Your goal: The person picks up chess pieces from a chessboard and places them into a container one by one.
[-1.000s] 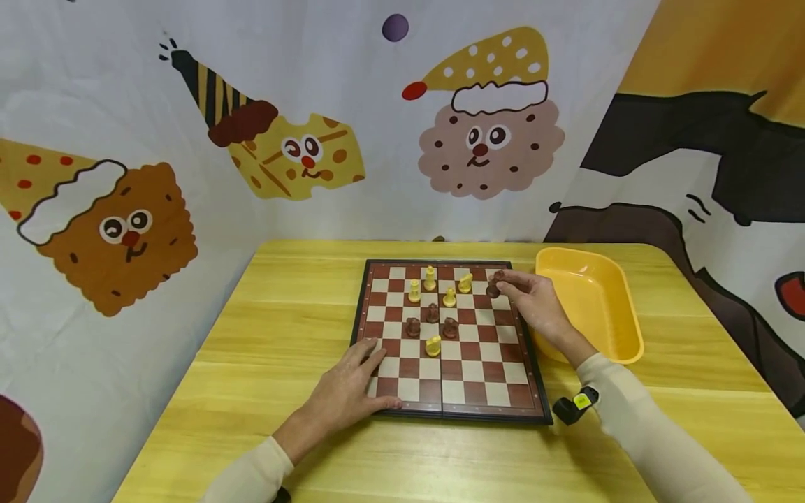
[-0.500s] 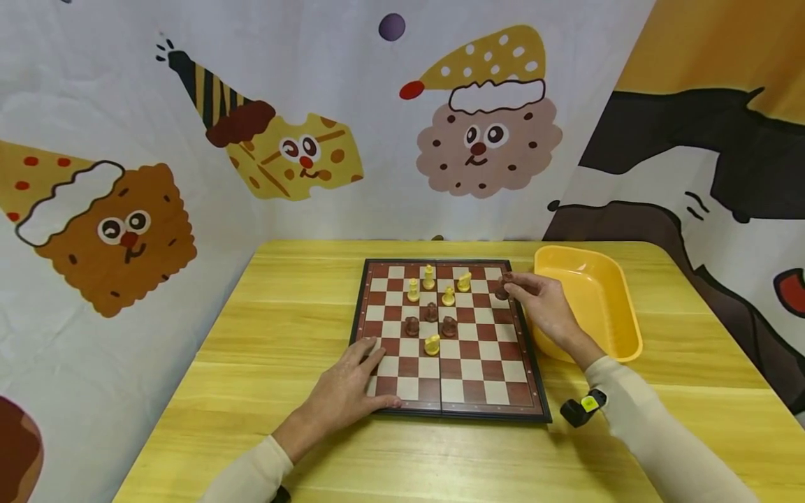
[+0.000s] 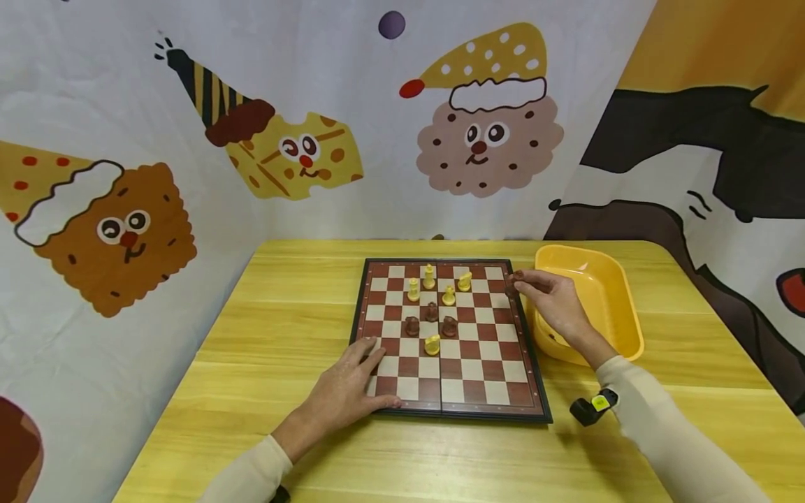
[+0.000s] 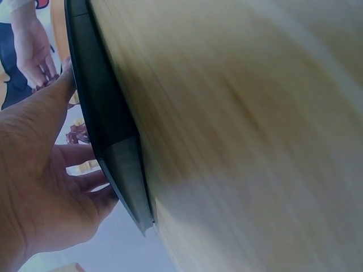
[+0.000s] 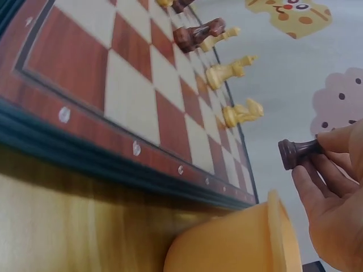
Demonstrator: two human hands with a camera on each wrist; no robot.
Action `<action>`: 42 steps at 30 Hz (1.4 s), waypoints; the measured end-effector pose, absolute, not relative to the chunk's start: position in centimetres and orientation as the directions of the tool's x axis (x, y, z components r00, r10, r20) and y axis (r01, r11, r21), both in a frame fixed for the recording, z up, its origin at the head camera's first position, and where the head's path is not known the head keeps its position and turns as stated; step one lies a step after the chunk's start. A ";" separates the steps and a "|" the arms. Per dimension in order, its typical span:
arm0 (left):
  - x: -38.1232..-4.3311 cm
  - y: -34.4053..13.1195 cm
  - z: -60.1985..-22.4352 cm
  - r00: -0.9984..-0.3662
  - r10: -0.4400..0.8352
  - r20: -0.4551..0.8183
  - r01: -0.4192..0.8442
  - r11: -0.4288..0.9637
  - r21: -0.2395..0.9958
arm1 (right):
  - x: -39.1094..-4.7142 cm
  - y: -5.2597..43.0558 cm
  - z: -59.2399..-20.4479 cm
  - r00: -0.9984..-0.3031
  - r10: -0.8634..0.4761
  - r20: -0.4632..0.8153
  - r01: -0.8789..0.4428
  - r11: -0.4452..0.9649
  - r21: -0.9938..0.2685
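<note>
Yellow and dark chessmen are standing about the middle and far part of the board: five yellow ones and three dark ones. A yellow tub is sitting just beside the board's right edge, and the right forearm is passing over its near left side. Behind the table, a cartoon-printed cloth is hanging.

The board's black rim is running well inside the table's edges, with wood showing on every side; the gap toward the tub is looking narrowest. The left hand is resting at the near left corner with its fingers spread, the thumb lying along the near edge.

The right hand is pinching a dark chess piece between thumb and fingertips, holding it over the board's right edge. The piece is showing a round, dark brown base, facing down; the fingers are hiding its top.
</note>
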State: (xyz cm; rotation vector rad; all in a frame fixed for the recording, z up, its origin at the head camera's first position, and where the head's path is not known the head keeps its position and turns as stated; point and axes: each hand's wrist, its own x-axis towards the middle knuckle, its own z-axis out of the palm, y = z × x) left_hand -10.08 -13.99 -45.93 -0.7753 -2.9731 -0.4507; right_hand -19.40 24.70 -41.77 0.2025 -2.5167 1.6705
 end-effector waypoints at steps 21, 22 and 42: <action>-10.3 -13.7 -45.7 -0.873 0.478 0.095 0.485 0.833 0.265 | -19.2 26.6 -41.4 -0.970 -0.021 0.244 -0.226 0.460 -0.859; -10.3 -13.7 -45.7 -0.873 0.479 0.093 0.485 0.833 0.264 | -19.2 26.7 -41.4 -0.969 -0.017 0.245 -0.226 0.459 -0.859; -10.2 -13.4 -45.0 -0.868 0.492 0.063 0.492 0.840 0.230 | -18.1 28.4 -41.5 -0.970 0.031 0.242 -0.199 0.473 -0.858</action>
